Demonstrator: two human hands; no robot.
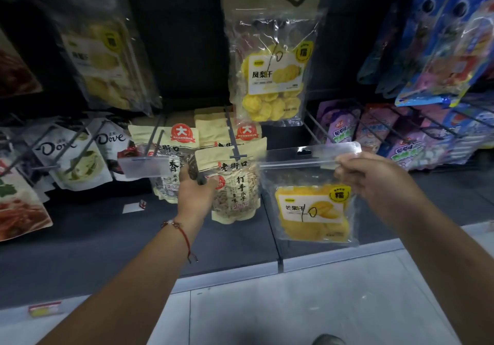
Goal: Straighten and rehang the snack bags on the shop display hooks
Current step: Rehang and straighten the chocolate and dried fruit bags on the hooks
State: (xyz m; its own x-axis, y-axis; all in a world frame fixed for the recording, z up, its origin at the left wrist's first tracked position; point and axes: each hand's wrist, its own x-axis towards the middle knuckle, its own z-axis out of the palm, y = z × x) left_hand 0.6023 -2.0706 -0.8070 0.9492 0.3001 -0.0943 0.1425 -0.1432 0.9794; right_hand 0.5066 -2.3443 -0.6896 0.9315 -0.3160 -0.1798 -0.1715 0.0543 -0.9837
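At the snack rack, left to right: Dove bags (70, 154) hang on their pegs, untouched. Left hand (196, 193) curls around the tip of a dark display hook (232, 141), probably steadying it as the target; seed bags (235, 184) hang just behind. Right hand (374, 181) pinches the clear top strip of the dried mango bag (314, 205), off any hook, hang hole facing up and exposed, likely so it can thread on. Pineapple bag (272, 71) hangs above, slightly tilted.
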